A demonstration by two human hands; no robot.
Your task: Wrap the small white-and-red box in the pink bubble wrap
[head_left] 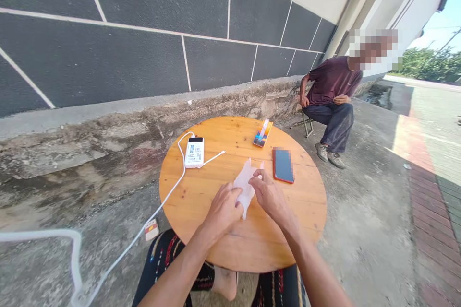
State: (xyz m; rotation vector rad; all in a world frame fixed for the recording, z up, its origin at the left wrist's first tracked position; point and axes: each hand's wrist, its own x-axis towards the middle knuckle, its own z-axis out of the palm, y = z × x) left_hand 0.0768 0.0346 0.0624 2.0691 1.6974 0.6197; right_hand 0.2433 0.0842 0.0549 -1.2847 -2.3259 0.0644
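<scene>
A thin white tissue (pixel 246 187) is spread between my two hands above the near middle of a round wooden table (pixel 194 206). My left hand (pixel 224 205) grips its left side, thumb and fingers closed around the edge. On the other side, my right hand (pixel 267 192) pinches the tissue's right edge between thumb and fingertips. A smartphone (pixel 283 165) in a red-orange case lies just beyond my right hand. Farther back is an orange and blue tissue pack (pixel 262 134), with a white strip showing on top.
A white power bank (pixel 195 152) sits at the table's left with cables plugged in; a long white cable (pixel 165 196) drops over the edge. A small box (pixel 151 229) is on the ground. A seated person (pixel 333 86) is at the right, by the dark wall (pixel 144 57).
</scene>
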